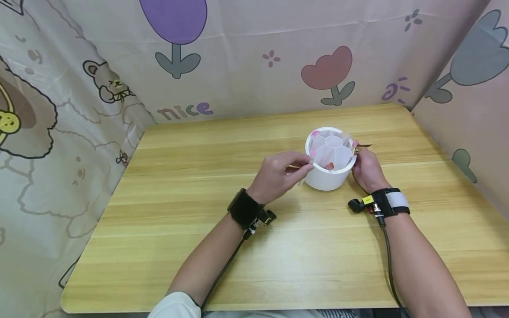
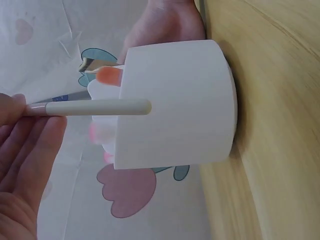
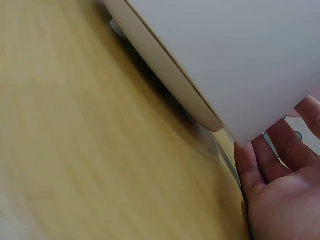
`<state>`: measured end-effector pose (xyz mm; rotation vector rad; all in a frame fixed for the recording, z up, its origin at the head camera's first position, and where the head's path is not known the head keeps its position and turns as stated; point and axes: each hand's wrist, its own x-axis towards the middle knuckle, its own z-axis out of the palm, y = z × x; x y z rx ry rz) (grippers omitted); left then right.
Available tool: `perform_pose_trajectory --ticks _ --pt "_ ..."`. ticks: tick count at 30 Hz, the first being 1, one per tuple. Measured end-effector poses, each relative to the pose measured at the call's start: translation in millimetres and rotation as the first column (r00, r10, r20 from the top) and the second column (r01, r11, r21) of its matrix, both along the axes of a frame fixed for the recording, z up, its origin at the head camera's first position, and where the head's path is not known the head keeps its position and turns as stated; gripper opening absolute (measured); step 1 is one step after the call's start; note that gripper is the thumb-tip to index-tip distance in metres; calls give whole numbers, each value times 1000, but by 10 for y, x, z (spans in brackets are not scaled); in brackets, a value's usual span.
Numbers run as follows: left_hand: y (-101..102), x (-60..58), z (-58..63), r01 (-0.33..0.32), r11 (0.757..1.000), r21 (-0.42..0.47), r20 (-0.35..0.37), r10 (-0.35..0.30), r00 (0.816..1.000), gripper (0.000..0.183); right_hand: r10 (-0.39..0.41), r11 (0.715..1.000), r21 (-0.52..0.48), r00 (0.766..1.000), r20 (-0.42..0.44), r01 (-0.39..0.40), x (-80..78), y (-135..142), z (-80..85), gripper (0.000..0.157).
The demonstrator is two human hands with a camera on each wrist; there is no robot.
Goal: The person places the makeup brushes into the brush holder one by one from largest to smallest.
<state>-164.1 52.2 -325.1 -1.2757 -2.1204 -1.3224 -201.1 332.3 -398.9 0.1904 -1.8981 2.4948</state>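
Note:
A white round brush holder (image 1: 327, 181) with a petal-shaped divided insert (image 1: 334, 141) stands on the table, right of the middle. Left of its rim, my left hand (image 1: 278, 174) pinches a makeup brush (image 2: 100, 107) between thumb and fingers. The brush has a cream handle and a pinkish collar; its other end is hidden in the hand. In the left wrist view the handle crosses in front of the holder's wall. My right hand (image 1: 370, 170) holds the holder's right side, its fingers (image 3: 285, 145) bent against the wall.
An orange-tipped piece (image 2: 109, 76) and pink pieces show inside the holder. A gold-coloured item (image 1: 362, 148) sticks out at its right rim. The wooden table (image 1: 179, 198) meets a printed curtain (image 1: 246, 79) at the back and sides. Cables run along both forearms.

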Motion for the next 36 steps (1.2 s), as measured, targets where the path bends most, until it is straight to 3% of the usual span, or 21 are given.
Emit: perform_pose_trajectory --ticks 9,16,25,36 --pt "56 14 52 2 1000 -1 -6 -2 1000 19 -4 1000 -10 1000 -9 4 -17 -3 -13 54" --pt "143 12 67 25 999 47 -36 -23 999 17 -3 1000 -15 1000 -19 3 -29 -3 -17 60" --pt "277 45 17 70 990 124 -99 -58 993 16 -3 1000 -2 1000 -31 3 -36 12 -13 51" --pt "411 101 -60 35 992 121 -105 -23 994 15 5 1000 -1 999 -31 -5 -22 16 -15 57"
